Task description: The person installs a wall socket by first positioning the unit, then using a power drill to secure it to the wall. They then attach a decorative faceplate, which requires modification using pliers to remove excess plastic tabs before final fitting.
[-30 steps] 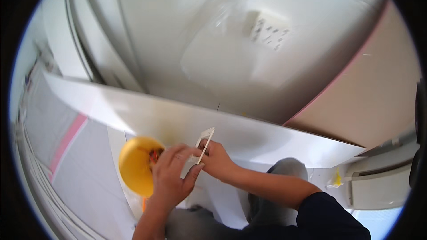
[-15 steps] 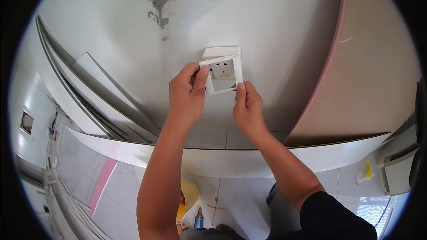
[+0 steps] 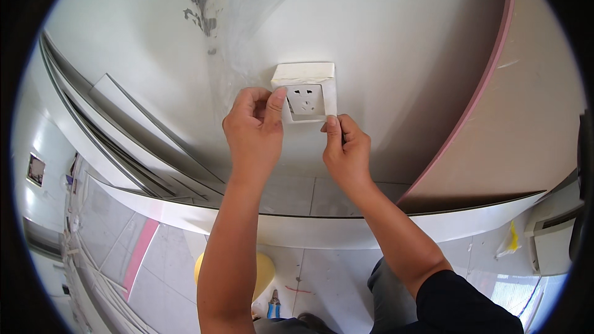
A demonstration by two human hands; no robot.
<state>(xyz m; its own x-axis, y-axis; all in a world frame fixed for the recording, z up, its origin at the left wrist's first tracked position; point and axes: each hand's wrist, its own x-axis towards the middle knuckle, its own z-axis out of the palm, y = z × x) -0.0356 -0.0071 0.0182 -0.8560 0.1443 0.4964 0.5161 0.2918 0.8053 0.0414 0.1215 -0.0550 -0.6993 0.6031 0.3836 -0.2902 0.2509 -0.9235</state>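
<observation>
A white square cover frame (image 3: 330, 100) sits around a white wall socket (image 3: 304, 100). The socket's surface-mounted box (image 3: 303, 72) stands out from the pale wall. My left hand (image 3: 252, 127) pinches the frame's left side between thumb and fingers. At the lower right corner, my right hand (image 3: 346, 147) grips the frame, thumb in front and fingers curled behind. A small gap shows inside the frame's lower edge, and whether it touches the box all round I cannot tell.
Long white panels (image 3: 117, 130) lean on the wall at left, and a large beige board (image 3: 489, 111) with a pink edge at right. A white strip (image 3: 309, 229) stands across the floor in front of me. Blue-handled pliers (image 3: 274, 306) lie near a yellow round object (image 3: 265, 272).
Both hands have pushed the cover frame up and toward the wall. It was tilted in front of the socket and now sits nearly square around it.
</observation>
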